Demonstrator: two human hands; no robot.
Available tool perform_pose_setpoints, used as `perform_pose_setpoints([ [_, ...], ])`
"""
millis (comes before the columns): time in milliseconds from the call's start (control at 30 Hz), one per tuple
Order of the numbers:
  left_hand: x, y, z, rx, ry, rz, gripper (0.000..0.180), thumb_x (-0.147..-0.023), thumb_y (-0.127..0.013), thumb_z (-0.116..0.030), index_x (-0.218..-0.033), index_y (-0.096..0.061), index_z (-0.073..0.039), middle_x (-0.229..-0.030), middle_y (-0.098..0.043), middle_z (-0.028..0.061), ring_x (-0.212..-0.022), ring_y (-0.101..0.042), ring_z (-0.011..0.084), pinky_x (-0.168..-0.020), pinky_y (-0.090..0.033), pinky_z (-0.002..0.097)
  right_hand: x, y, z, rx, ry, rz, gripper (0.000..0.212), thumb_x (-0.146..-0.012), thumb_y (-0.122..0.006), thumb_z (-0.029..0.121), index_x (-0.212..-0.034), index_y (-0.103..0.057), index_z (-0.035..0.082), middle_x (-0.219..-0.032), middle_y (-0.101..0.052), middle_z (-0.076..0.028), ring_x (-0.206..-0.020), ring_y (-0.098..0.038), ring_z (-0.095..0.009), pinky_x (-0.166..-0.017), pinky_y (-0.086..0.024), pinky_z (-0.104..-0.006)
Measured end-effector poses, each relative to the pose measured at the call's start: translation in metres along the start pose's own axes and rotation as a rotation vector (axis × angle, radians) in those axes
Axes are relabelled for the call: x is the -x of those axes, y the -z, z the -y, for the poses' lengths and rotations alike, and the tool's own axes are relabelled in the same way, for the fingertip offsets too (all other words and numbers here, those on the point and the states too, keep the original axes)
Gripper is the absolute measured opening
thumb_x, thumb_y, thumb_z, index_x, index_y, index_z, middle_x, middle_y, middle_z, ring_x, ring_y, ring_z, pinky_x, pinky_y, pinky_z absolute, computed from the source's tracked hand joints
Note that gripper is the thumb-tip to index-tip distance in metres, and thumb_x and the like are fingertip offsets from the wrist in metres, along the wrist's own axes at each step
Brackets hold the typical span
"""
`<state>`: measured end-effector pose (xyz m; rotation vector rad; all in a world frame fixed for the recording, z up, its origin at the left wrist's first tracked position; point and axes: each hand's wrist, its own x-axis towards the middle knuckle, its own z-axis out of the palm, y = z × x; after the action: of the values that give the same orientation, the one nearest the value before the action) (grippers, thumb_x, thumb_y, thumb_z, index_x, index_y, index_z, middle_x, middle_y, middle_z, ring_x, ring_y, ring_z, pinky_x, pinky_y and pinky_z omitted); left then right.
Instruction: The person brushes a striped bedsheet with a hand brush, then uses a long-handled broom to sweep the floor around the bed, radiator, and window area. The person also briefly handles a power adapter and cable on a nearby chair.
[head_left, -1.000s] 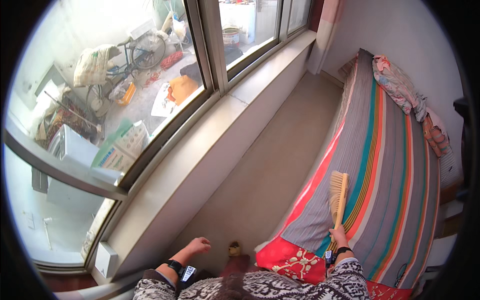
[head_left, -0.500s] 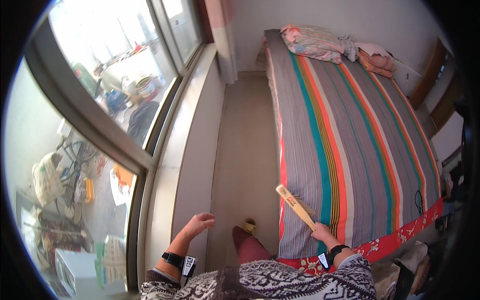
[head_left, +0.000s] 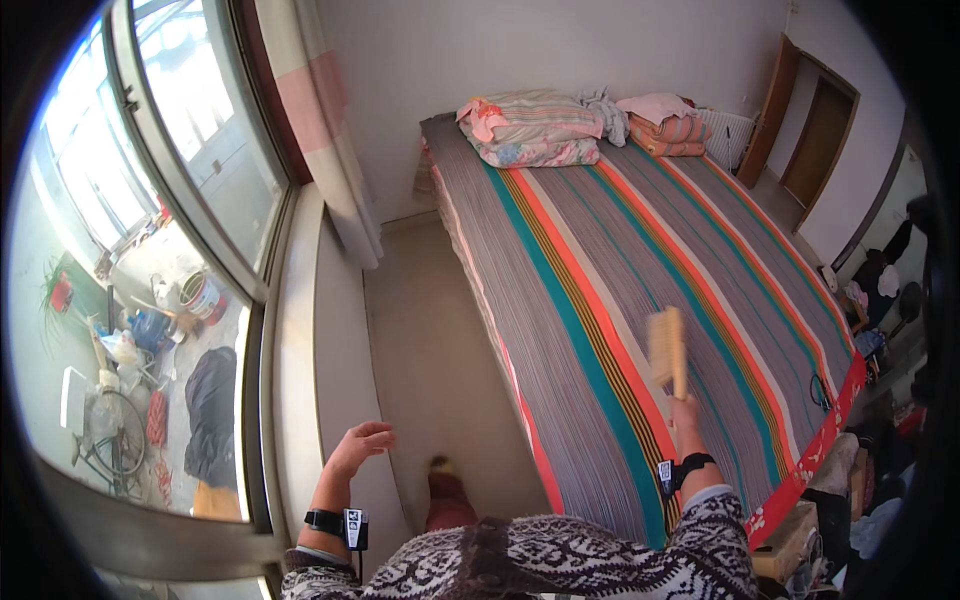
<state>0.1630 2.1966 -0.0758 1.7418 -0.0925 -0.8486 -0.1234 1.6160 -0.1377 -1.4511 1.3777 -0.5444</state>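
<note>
My right hand is closed round the wooden handle of a bed brush. The brush is held up over the striped bedspread, its pale bristles facing left and somewhat blurred. Whether the bristles touch the cloth, I cannot tell. To the left, my left hand hangs in the air between the low wall under the window and the bed, fingers stretched out and nothing in it.
Folded quilts lie at the bed's far end, beside a folded orange blanket. A window ledge and curtain line the left side. Boxes and other clutter stand at the right near the bed's red-edged corner.
My right hand has carried the brush forward and right over the bed, turning it from slanting left to nearly upright. The view has swung rightward. My left hand stays raised and empty.
</note>
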Motion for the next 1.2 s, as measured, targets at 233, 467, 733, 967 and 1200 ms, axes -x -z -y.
perform_pose_setpoints([
  [233, -0.198, 0.099, -0.089, 0.039, 0.052, -0.052, 0.033, -0.085, -0.059, -0.020, -0.112, -0.058, 0.000, -0.097, -0.065, 0.0076, -0.090, -0.062, 0.0176, -0.078, -0.046, 0.0281, -0.091, -0.196, 0.025, -0.050, -0.101, -0.159, 0.035, -0.071, -0.059, -0.002, -0.105, -0.051, -0.001, -0.059, -0.049, -0.006, -0.040, -0.046, -0.019, -0.034, -0.035, -0.0359],
  [467, -0.413, 0.113, -0.237, -0.035, -0.024, 0.085, 0.036, -0.083, -0.062, -0.022, -0.111, -0.058, -0.001, -0.095, -0.064, 0.0054, -0.087, -0.059, 0.0146, -0.078, -0.045, 0.0288, -0.113, -0.332, 0.209, 0.570, 0.170, 0.752, 0.029, -0.070, -0.072, 0.011, -0.092, -0.057, 0.001, -0.065, -0.055, -0.005, -0.050, -0.053, -0.013, -0.044, -0.043, -0.0301],
  [733, -0.593, 0.079, -0.370, -0.373, -0.045, 0.361, 0.038, -0.083, -0.064, -0.027, -0.111, -0.060, -0.002, -0.103, -0.063, 0.0052, -0.095, -0.055, 0.0106, -0.080, -0.042, 0.0268, -0.344, -0.379, 0.248, 0.069, -0.065, -0.419, 0.025, -0.073, -0.061, 0.009, -0.094, -0.057, -0.004, -0.078, -0.062, -0.019, -0.053, -0.059, -0.029, -0.047, -0.046, -0.0404],
  [967, -0.790, 0.012, -0.485, -0.292, 0.012, 0.247, 0.035, -0.085, -0.062, -0.027, -0.111, -0.058, -0.005, -0.097, -0.064, 0.0027, -0.089, -0.060, 0.0111, -0.076, -0.043, 0.0240, -0.346, -0.543, 0.294, 0.433, 0.134, 1.046, 0.041, -0.071, -0.059, 0.015, -0.110, -0.055, 0.004, -0.081, -0.064, -0.019, -0.071, -0.062, -0.030, -0.066, -0.048, -0.0409],
  [1200, -0.948, -0.100, -0.517, -0.119, 0.212, 0.465, 0.053, -0.087, -0.059, -0.038, -0.125, -0.044, -0.005, -0.115, -0.055, 0.0104, -0.103, -0.056, 0.0213, -0.086, -0.045, 0.0363, -0.553, -0.447, 0.385, 0.519, 0.095, 0.181, 0.033, -0.076, -0.062, 0.021, -0.101, -0.058, 0.000, -0.077, -0.063, -0.018, -0.066, -0.062, -0.027, -0.060, -0.049, -0.0399],
])
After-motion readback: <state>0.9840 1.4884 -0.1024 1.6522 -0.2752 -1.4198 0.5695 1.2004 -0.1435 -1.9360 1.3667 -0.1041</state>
